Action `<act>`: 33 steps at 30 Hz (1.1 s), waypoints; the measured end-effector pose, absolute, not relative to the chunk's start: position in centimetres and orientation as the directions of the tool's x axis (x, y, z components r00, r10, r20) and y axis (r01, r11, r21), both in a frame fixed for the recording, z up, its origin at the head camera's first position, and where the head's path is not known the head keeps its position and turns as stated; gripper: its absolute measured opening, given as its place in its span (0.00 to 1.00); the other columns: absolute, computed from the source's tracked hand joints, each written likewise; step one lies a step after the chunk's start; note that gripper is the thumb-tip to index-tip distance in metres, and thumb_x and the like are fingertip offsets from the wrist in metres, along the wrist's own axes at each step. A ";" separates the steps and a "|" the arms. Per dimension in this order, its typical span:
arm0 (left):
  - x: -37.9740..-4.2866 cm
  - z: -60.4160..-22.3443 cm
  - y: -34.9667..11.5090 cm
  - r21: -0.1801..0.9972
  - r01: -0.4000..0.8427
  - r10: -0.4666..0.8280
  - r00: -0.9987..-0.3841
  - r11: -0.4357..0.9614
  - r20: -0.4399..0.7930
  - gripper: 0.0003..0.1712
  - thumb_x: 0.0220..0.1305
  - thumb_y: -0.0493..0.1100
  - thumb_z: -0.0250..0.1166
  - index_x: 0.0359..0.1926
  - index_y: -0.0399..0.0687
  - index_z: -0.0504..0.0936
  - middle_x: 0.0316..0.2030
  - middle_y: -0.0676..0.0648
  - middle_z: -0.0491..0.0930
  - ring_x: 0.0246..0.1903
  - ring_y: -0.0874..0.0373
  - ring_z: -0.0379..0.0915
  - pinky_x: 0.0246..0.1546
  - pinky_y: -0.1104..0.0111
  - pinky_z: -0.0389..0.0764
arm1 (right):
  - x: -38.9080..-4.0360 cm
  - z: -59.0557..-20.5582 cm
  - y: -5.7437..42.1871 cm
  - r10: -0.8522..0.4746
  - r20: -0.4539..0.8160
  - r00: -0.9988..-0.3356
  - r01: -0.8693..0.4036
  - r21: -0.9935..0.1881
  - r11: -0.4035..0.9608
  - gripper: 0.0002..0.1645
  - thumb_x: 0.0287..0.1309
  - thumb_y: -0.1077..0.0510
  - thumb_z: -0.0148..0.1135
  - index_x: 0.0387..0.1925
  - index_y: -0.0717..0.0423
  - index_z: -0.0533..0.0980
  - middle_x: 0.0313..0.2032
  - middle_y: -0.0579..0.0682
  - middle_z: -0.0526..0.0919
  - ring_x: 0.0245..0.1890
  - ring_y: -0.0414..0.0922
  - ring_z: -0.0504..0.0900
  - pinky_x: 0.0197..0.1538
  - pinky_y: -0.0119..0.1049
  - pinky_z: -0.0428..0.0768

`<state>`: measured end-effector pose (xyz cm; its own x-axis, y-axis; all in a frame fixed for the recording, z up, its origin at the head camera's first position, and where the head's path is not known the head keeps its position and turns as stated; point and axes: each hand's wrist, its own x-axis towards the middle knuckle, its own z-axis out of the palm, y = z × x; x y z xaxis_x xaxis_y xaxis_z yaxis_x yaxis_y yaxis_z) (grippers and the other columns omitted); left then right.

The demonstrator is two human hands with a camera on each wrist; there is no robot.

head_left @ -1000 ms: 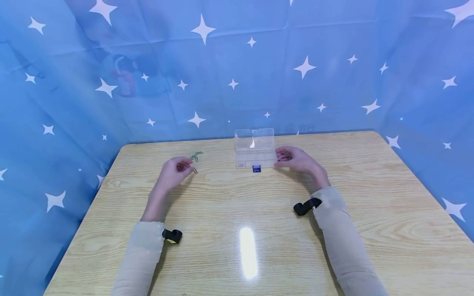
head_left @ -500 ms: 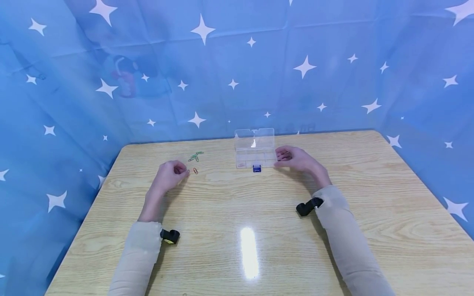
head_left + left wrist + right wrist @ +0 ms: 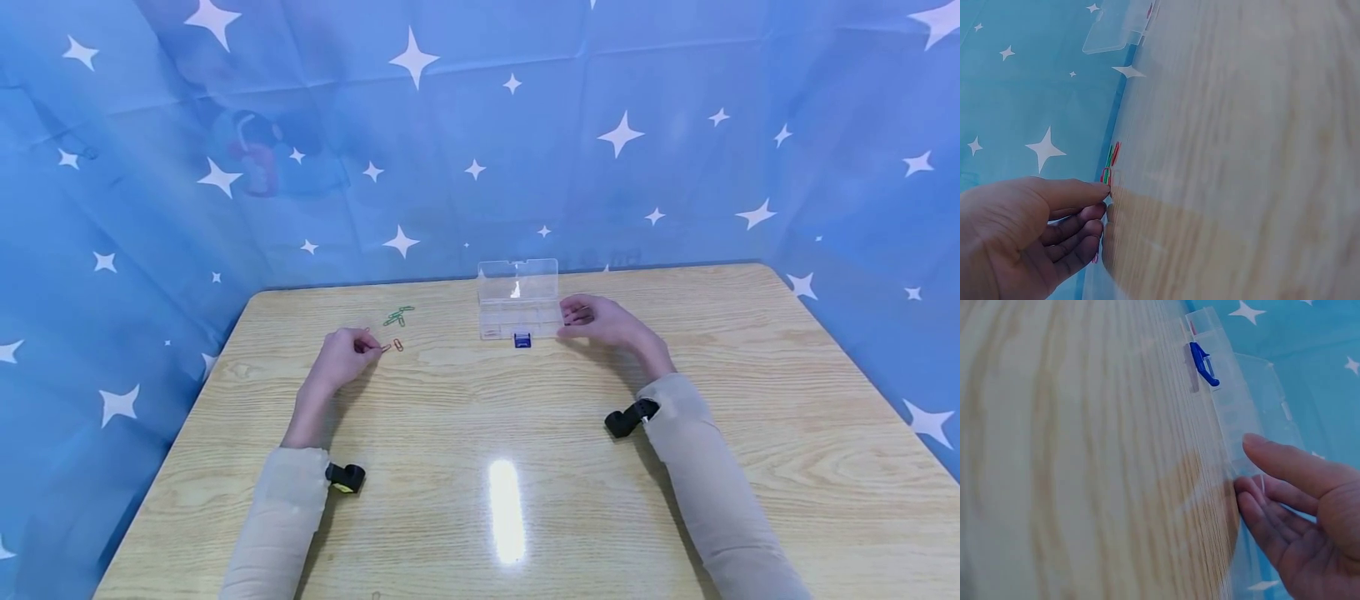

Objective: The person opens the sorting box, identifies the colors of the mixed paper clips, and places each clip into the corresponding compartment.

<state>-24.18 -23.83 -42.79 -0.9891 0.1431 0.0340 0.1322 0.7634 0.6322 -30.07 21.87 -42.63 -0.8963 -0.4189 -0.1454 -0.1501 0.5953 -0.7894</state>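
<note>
Red paper clip, pinched between the thumb and a finger of a person's left hand, well to the left of a clear plastic box. The left hand's other fingers curl loosely beneath, as the left wrist view shows. Just beside the pinched clip, on the side toward the box, a second red paper clip lies apart from the fingers. A small cluster of green paper clips lies a little farther from the person, also left of the box; they lie too close together to count.

The box stands with its clear lid raised along its far side. A blue latch sits at the middle of its near side, and a small reddish item, too small to identify, shows at the box's left end.

The person's right hand is at the box's right end, thumb toward the near corner and apart from the bent fingers; whether it grips the box, I cannot tell. Under the box is a pale wood-grain table; behind the box hangs a blue cloth with white stars.
</note>
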 end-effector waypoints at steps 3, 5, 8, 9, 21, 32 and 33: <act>-24.2 -42.7 -24.0 0.630 0.142 0.149 -0.988 0.763 0.043 0.07 0.68 0.35 0.64 0.39 0.35 0.86 0.33 0.41 0.84 0.33 0.51 0.78 0.37 0.60 0.77 | -30.1 -42.6 21.8 -0.424 -0.146 -0.894 -0.152 -0.790 0.593 0.37 0.63 0.54 0.70 0.68 0.65 0.67 0.59 0.63 0.76 0.60 0.58 0.74 0.66 0.53 0.70; -24.1 -42.8 -24.1 0.629 0.146 0.149 -0.988 0.763 0.048 0.07 0.68 0.35 0.64 0.39 0.35 0.87 0.34 0.41 0.84 0.34 0.50 0.79 0.37 0.59 0.78 | -30.1 -42.6 21.8 -0.427 -0.147 -0.892 -0.155 -0.789 0.595 0.38 0.63 0.54 0.70 0.68 0.66 0.67 0.59 0.63 0.76 0.60 0.58 0.74 0.66 0.53 0.70; -24.2 -42.8 -24.2 0.634 0.150 0.146 -0.988 0.759 0.059 0.08 0.69 0.35 0.64 0.40 0.34 0.86 0.35 0.40 0.85 0.35 0.49 0.80 0.37 0.58 0.79 | -30.1 -42.6 21.8 -0.429 -0.146 -0.892 -0.159 -0.785 0.599 0.37 0.64 0.55 0.69 0.68 0.66 0.67 0.59 0.63 0.76 0.60 0.58 0.74 0.66 0.53 0.70; -24.2 -42.7 -24.2 0.635 0.151 0.144 -0.988 0.757 0.062 0.08 0.69 0.35 0.64 0.40 0.34 0.86 0.35 0.40 0.85 0.35 0.49 0.80 0.38 0.58 0.80 | -30.1 -42.6 21.9 -0.429 -0.145 -0.891 -0.162 -0.782 0.601 0.37 0.64 0.55 0.69 0.68 0.66 0.67 0.58 0.63 0.77 0.60 0.57 0.75 0.65 0.53 0.71; -24.1 -41.8 -22.8 0.688 0.179 0.151 -0.983 0.703 0.102 0.08 0.70 0.36 0.64 0.41 0.35 0.86 0.35 0.41 0.85 0.33 0.51 0.79 0.32 0.64 0.78 | -30.4 -42.7 21.9 -0.425 -0.149 -0.893 -0.160 -0.776 0.610 0.38 0.63 0.55 0.70 0.68 0.66 0.67 0.58 0.62 0.77 0.60 0.57 0.74 0.65 0.53 0.70; -24.7 -41.5 -20.5 0.726 0.229 0.192 -0.972 0.648 0.136 0.07 0.70 0.35 0.64 0.42 0.35 0.85 0.34 0.40 0.85 0.32 0.51 0.79 0.29 0.66 0.78 | -29.7 -41.7 21.7 -0.427 -0.156 -0.891 -0.151 -0.784 0.602 0.38 0.63 0.56 0.69 0.68 0.68 0.66 0.58 0.64 0.76 0.59 0.58 0.74 0.64 0.54 0.71; -24.7 -41.5 -20.3 0.730 0.227 0.192 -0.972 0.645 0.133 0.07 0.70 0.36 0.64 0.42 0.35 0.86 0.33 0.40 0.85 0.32 0.51 0.80 0.29 0.66 0.78 | -29.6 -41.7 21.7 -0.426 -0.157 -0.891 -0.149 -0.785 0.601 0.38 0.63 0.56 0.70 0.68 0.68 0.66 0.58 0.64 0.76 0.59 0.58 0.74 0.64 0.54 0.71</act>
